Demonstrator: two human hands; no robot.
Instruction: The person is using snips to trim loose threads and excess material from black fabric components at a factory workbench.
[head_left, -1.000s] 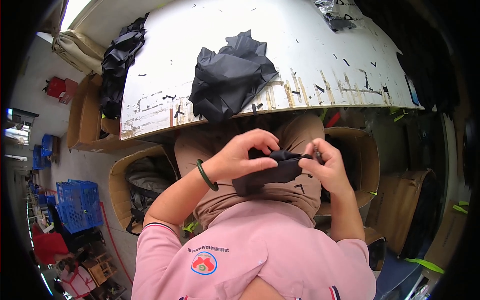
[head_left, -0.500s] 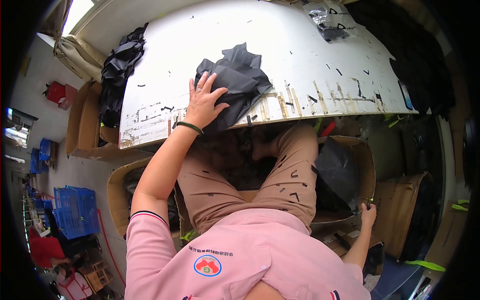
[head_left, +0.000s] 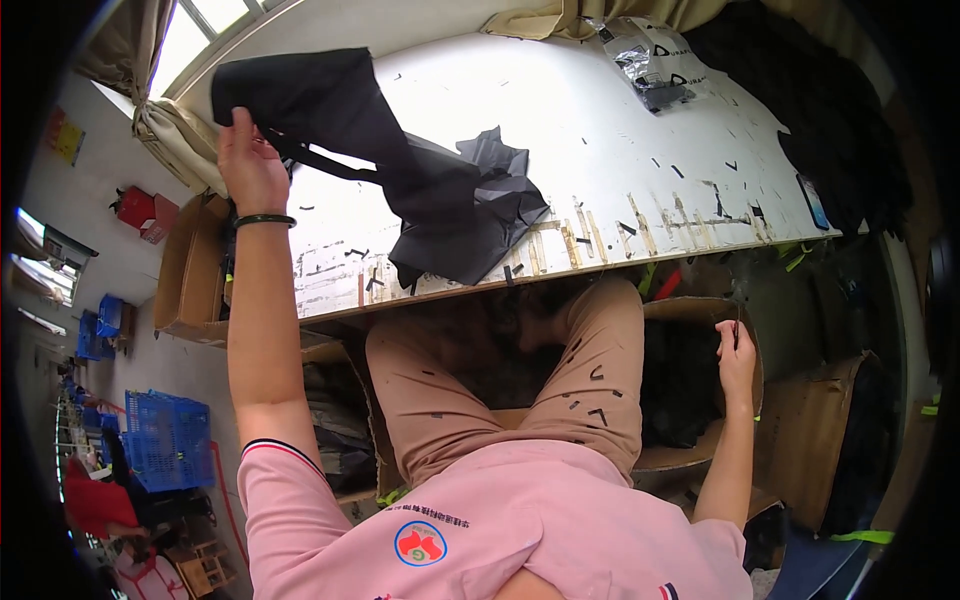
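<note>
My left hand (head_left: 250, 165), raised at the far left of the table, grips the edge of a thin black fabric piece (head_left: 310, 95). From there the cloth stretches down to the right and rests on the white tabletop, beside a crumpled black fabric part (head_left: 500, 165). The two overlap, and where one ends is hard to tell. Low on the right, above a cardboard box, my right hand (head_left: 737, 365) is closed around a small slim dark object, too small to name.
Small black scraps lie about the white table (head_left: 590, 130), whose near edge carries strips of old tape. A clear plastic bag (head_left: 655, 65), a dark fabric pile (head_left: 800, 90) and a phone (head_left: 812, 200) are at the right. Cardboard boxes (head_left: 810, 430) stand below; blue crates (head_left: 168, 440) at far left.
My left hand has gone from resting on the crumpled fabric to the far left, lifting a black piece and spreading it out. My right hand has risen slightly.
</note>
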